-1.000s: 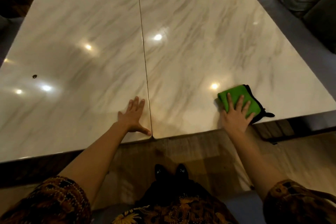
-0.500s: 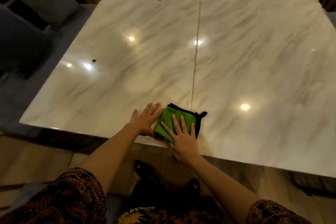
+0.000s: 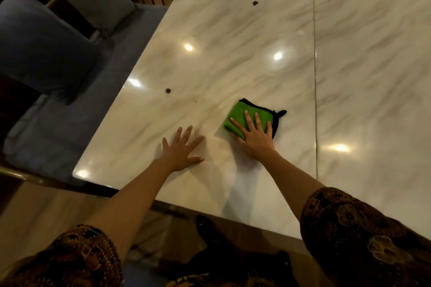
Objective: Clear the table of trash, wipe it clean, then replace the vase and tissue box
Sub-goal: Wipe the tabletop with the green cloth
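One head-worn view looks forward and steeply down, close over the near edge of the table, toward its near-left corner.

Tabletop open beyond cloth; 3 specks.

- The table runs past the top and right edges, so its far end is out of view.
- The near part of the green cloth lies hidden under the right hand.
- The dark specks on the marble are too small to identify.
- The blue cushion is cut off at the left edge.
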